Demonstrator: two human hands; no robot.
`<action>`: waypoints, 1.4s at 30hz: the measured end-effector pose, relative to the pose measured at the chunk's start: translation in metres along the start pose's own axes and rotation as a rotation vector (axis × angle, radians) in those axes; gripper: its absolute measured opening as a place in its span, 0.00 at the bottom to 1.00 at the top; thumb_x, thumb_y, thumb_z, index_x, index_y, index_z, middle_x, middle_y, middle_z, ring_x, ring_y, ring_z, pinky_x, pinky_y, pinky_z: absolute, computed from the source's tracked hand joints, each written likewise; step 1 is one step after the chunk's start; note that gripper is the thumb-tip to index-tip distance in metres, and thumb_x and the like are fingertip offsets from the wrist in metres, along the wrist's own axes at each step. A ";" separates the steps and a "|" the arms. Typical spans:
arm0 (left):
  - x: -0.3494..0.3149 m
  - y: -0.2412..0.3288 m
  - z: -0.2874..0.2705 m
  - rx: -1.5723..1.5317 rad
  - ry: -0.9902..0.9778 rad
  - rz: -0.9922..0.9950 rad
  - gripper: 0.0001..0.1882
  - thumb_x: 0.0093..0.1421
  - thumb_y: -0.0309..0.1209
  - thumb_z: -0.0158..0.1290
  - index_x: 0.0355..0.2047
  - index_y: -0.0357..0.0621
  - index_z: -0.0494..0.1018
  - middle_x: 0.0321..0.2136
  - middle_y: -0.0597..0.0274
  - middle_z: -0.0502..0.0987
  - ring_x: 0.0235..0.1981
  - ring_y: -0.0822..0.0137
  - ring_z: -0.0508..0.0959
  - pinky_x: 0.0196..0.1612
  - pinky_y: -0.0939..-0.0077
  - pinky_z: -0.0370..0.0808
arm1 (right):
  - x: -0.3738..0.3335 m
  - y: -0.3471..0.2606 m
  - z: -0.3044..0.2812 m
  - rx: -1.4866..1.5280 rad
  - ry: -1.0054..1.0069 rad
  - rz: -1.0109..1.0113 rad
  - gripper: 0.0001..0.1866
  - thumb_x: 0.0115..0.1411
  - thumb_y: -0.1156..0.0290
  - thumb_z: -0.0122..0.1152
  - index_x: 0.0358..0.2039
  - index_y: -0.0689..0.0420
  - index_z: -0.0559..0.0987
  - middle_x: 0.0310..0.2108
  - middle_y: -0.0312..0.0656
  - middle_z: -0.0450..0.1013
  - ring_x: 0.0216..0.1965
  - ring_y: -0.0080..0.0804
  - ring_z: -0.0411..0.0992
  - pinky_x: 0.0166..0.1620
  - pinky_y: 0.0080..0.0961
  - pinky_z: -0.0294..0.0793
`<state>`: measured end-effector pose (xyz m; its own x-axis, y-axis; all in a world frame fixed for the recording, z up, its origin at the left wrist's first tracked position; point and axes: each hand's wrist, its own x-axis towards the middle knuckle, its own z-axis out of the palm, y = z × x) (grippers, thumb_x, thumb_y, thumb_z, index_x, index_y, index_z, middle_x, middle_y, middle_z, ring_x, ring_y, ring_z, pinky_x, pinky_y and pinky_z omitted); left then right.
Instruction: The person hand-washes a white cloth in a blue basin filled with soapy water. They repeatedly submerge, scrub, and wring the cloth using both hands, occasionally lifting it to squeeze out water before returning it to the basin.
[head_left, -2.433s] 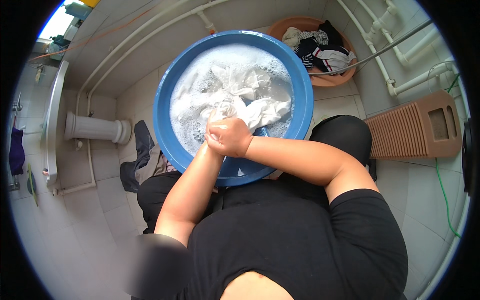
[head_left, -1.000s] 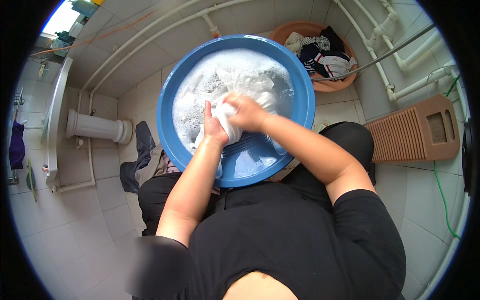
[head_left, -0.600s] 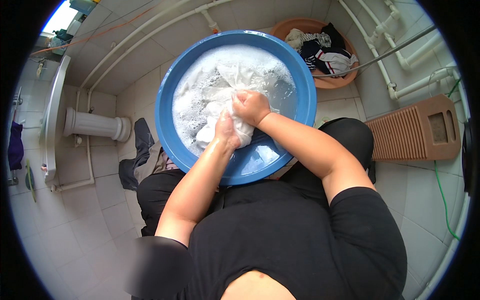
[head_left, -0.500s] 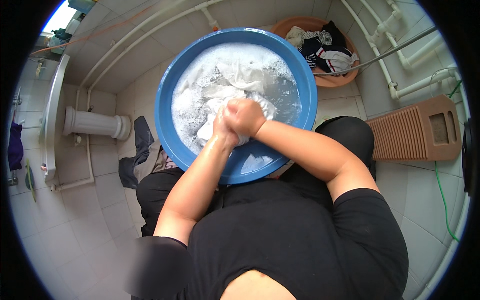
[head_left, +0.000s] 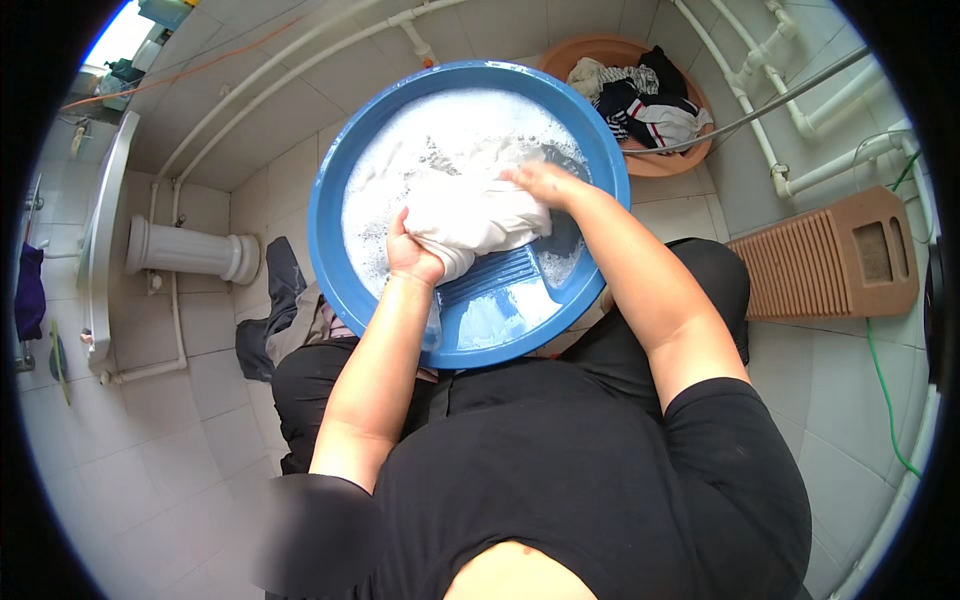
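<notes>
A bunched wet white cloth (head_left: 475, 218) lies over the ribbed washboard part (head_left: 497, 276) inside a blue basin (head_left: 326, 262) of suds. My left hand (head_left: 414, 254) holds the cloth's near left end, its thumb raised and its other fingers partly covered by fabric. On the far right side of the cloth, my right hand (head_left: 540, 184) grips the fabric, its fingertips slightly blurred. White foam (head_left: 480, 112) covers most of the water, and more white fabric seems to lie in it beyond the cloth.
An orange-brown tub (head_left: 672, 165) of dark, striped and white clothes (head_left: 655, 100) stands behind right. A brown washboard (head_left: 815, 262) leans by the right wall pipes. Dark and grey clothes (head_left: 285, 310) lie left of the basin. A hose (head_left: 760, 110) crosses over the tub.
My hands, clasped together over the white cloth before, have moved apart to its left and right ends. The cloth is now spread wider, and the basin's ribbed part shows.
</notes>
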<state>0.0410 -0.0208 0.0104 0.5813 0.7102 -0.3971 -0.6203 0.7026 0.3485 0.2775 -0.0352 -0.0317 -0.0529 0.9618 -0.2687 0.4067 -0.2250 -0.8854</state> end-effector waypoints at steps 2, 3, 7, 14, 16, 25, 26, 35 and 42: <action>0.004 -0.002 -0.018 -0.114 -0.044 0.066 0.36 0.56 0.49 0.36 0.59 0.37 0.51 0.59 0.44 0.55 0.60 0.45 0.55 0.61 0.47 0.49 | 0.006 0.014 0.007 -0.416 -0.147 0.141 0.35 0.49 0.44 0.56 0.45 0.65 0.73 0.43 0.55 0.71 0.47 0.41 0.69 0.50 0.29 0.65; 0.004 -0.003 -0.026 -0.105 -0.050 0.080 0.37 0.56 0.50 0.35 0.60 0.38 0.50 0.59 0.44 0.54 0.60 0.45 0.54 0.61 0.46 0.49 | 0.007 0.010 0.007 -0.501 -0.273 0.249 0.35 0.48 0.45 0.58 0.45 0.65 0.73 0.43 0.55 0.71 0.47 0.42 0.69 0.50 0.30 0.65; -0.001 -0.008 -0.027 -0.125 -0.051 0.102 0.38 0.57 0.53 0.37 0.59 0.37 0.51 0.58 0.45 0.55 0.59 0.45 0.56 0.61 0.48 0.50 | 0.006 0.003 0.012 -0.364 -0.103 0.243 0.31 0.45 0.51 0.60 0.42 0.65 0.74 0.41 0.55 0.72 0.46 0.43 0.70 0.49 0.31 0.67; 0.016 -0.007 -0.042 -0.104 -0.177 -0.083 0.35 0.58 0.53 0.39 0.57 0.40 0.56 0.54 0.49 0.62 0.56 0.54 0.62 0.59 0.55 0.56 | -0.053 -0.095 0.087 -0.163 0.312 -0.527 0.22 0.44 0.66 0.56 0.42 0.57 0.69 0.42 0.49 0.69 0.43 0.49 0.68 0.42 0.37 0.70; 0.028 -0.007 -0.063 -0.101 -0.343 -0.171 0.32 0.59 0.52 0.38 0.56 0.40 0.58 0.52 0.50 0.65 0.54 0.56 0.64 0.57 0.58 0.59 | -0.075 -0.108 0.100 -0.196 0.233 -0.771 0.18 0.42 0.68 0.56 0.36 0.56 0.69 0.37 0.47 0.69 0.38 0.46 0.69 0.39 0.36 0.70; 0.003 -0.051 0.015 0.137 0.196 -0.046 0.24 0.59 0.50 0.34 0.43 0.45 0.68 0.41 0.54 0.72 0.42 0.58 0.73 0.47 0.63 0.70 | -0.028 -0.056 0.071 -0.253 0.503 -0.198 0.14 0.48 0.55 0.52 0.23 0.53 0.77 0.28 0.44 0.74 0.29 0.41 0.73 0.33 0.33 0.72; 0.009 -0.045 -0.005 0.045 -0.009 -0.084 0.25 0.59 0.49 0.33 0.45 0.44 0.67 0.43 0.54 0.71 0.43 0.57 0.72 0.49 0.61 0.69 | -0.031 -0.062 0.077 -0.238 0.535 -0.316 0.12 0.47 0.58 0.53 0.20 0.53 0.76 0.25 0.44 0.73 0.28 0.42 0.72 0.31 0.34 0.72; 0.001 -0.035 0.022 -0.095 0.105 -0.185 0.30 0.60 0.46 0.30 0.54 0.38 0.59 0.52 0.48 0.65 0.53 0.49 0.66 0.56 0.51 0.60 | -0.012 -0.038 0.071 -0.355 0.455 -0.210 0.13 0.52 0.58 0.51 0.33 0.49 0.76 0.31 0.44 0.74 0.35 0.42 0.73 0.37 0.35 0.72; -0.007 -0.019 0.006 -0.017 0.072 0.039 0.34 0.62 0.50 0.31 0.58 0.33 0.52 0.56 0.43 0.58 0.58 0.46 0.59 0.59 0.49 0.55 | -0.004 -0.016 0.000 -0.667 -0.069 0.368 0.38 0.52 0.35 0.43 0.47 0.57 0.74 0.48 0.51 0.69 0.49 0.45 0.68 0.51 0.35 0.65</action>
<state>0.0519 -0.0393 0.0115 0.5173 0.7316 -0.4441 -0.6511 0.6732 0.3506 0.2710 -0.0356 -0.0162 0.1446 0.8263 -0.5444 0.8727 -0.3657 -0.3234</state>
